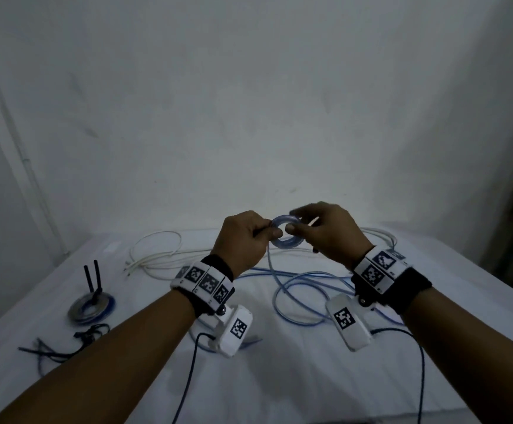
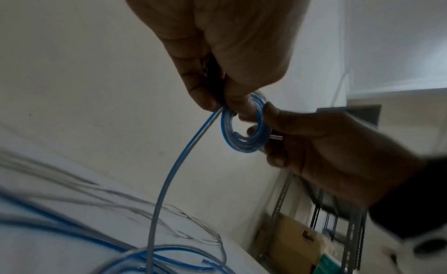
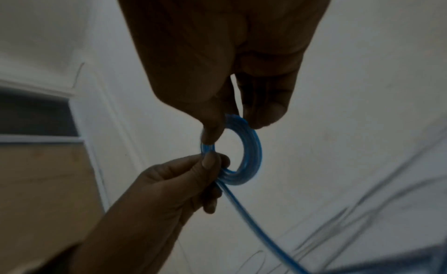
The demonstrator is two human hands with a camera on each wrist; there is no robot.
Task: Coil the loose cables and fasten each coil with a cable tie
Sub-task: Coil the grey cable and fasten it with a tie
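1. My left hand pinches the small blue coil where the loose run leaves it; my right hand pinches the opposite rim, both held above the table
2. I'd feed each new turn flat against the last, keeping tension light
3. The slack blue cable lies looped below; I'd draw it up without snagging the white cable

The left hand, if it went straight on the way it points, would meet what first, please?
Probably the right hand: the left hand points across the small blue coil both pinch, though depth is unclear.
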